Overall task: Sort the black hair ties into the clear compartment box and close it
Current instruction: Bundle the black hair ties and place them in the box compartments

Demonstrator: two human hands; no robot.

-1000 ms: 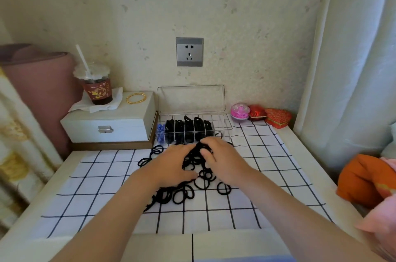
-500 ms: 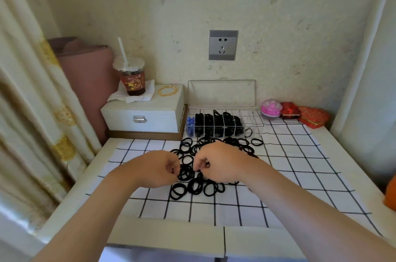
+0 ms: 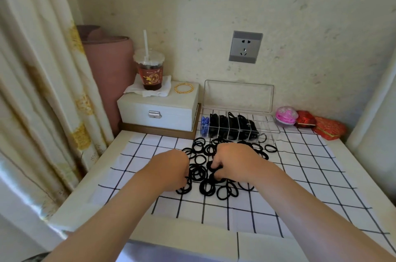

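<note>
A loose pile of black hair ties (image 3: 205, 184) lies on the white checked cloth (image 3: 300, 176). Behind it the clear compartment box (image 3: 270, 131) stands with its lid (image 3: 237, 94) upright against the wall. Several left compartments hold black ties, one at the far left holds blue ones, and the right compartments look empty. My left hand (image 3: 171, 169) rests knuckles-up on the pile's left side, fingers curled into the ties. My right hand (image 3: 233, 161) is on the right side, thumb and fingers pinching black ties.
A white jewellery box (image 3: 158, 111) carries an iced drink cup (image 3: 150, 71) on a napkin and a gold bangle (image 3: 184, 88). A pink case (image 3: 286, 115) and red boxes (image 3: 321, 125) sit right of the clear box. A curtain (image 3: 38, 90) hangs at left.
The view has swung left. Both hands have drawn back from the box toward me, over the nearer part of the pile, and now sit slightly apart, gathering ties.
</note>
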